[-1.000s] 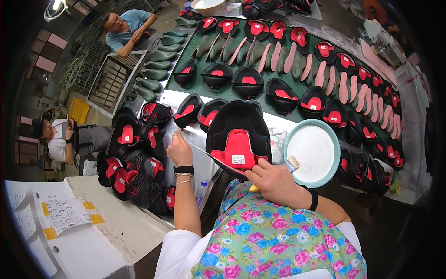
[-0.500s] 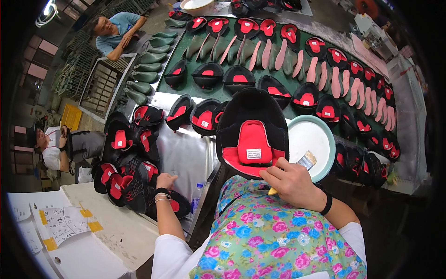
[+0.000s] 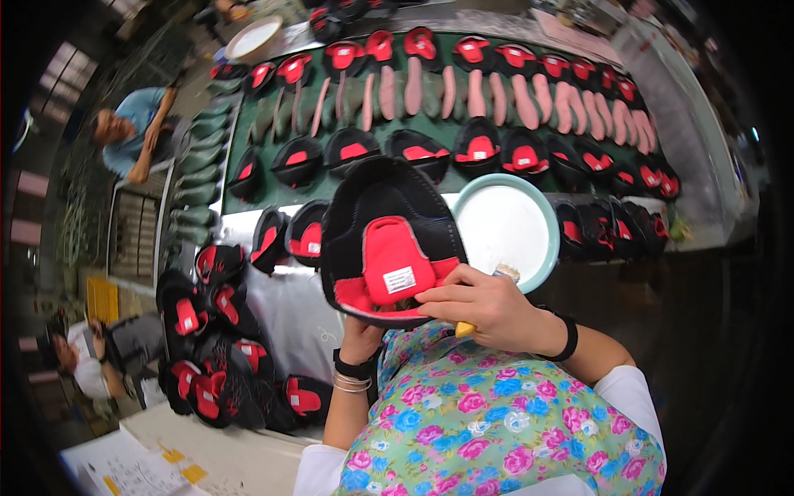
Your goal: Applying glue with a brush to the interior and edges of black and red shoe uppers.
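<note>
In front of me a black shoe upper [image 3: 389,194] with a red lining and a white label is held up, its opening edge toward me. My left hand [image 3: 361,339] grips it from below, with most fingers hidden behind it. My right hand [image 3: 492,310] is closed around a brush [image 3: 466,329] with a yellow handle; its pale bristles point toward the bowl. The fingertips of that hand also touch the upper's red lower edge. Just beyond the right hand stands a round bowl [image 3: 553,236] with a teal rim and white contents.
Rows of shoe uppers [image 3: 351,150] and pink insoles [image 3: 387,93] cover the green tabletop. Green shoe lasts [image 3: 196,176] line its left side. More uppers [image 3: 222,388] are piled at lower left beside the metal surface [image 3: 285,318]. Two people are beyond the table on the left.
My left hand has come from the pile of uppers at the left to beneath the held upper. The view has shifted, and the right hand still holds brush and upper.
</note>
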Demonstrator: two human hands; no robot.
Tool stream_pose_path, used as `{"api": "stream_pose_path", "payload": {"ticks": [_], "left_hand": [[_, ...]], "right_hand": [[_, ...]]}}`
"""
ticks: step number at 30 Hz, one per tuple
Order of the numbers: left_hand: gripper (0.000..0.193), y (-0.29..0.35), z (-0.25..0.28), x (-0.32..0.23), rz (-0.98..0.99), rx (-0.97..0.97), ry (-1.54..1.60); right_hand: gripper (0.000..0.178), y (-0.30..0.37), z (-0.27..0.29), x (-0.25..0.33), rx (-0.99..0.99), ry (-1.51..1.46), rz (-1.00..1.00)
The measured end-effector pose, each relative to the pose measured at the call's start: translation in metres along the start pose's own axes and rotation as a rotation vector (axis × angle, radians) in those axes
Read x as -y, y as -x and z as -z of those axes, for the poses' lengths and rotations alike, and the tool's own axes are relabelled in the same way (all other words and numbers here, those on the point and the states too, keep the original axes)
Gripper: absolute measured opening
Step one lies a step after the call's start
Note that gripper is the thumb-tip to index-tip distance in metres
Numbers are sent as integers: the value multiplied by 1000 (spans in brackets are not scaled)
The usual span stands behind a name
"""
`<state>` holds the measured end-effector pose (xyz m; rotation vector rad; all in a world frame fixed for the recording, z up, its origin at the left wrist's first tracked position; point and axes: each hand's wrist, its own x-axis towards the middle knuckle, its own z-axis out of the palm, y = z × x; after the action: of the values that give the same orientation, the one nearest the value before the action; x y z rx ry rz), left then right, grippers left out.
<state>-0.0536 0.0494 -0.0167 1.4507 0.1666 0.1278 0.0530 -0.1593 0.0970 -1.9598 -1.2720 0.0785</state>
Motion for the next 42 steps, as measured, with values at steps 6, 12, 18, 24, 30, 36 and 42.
{"api": "stream_pose_path", "payload": {"ticks": [6, 12, 18, 24, 30, 36, 42], "left_hand": [[34, -25, -17, 12, 84, 238, -113], [35, -31, -22, 14, 175, 418, -93], [36, 15, -14, 18, 284, 437, -94], [43, 16, -17, 13, 290, 623, -276], [48, 16, -39, 10, 740, 251, 89], [41, -11, -70, 41, 626, 127, 103], [46, -31, -84, 70, 688, 193, 449]], "right_hand": [[26, 24, -2, -2, 89, -256, -106], [18, 48, 16, -24, -133, 1, -166], [26, 141, 14, -118, -581, 82, -856], [20, 196, -23, -183, -608, -114, -1071], [18, 206, -49, -203, -604, -18, -1017], [17, 210, -44, -208, -539, 57, -1015], [19, 174, 1, -175, -632, -138, -930]]}}
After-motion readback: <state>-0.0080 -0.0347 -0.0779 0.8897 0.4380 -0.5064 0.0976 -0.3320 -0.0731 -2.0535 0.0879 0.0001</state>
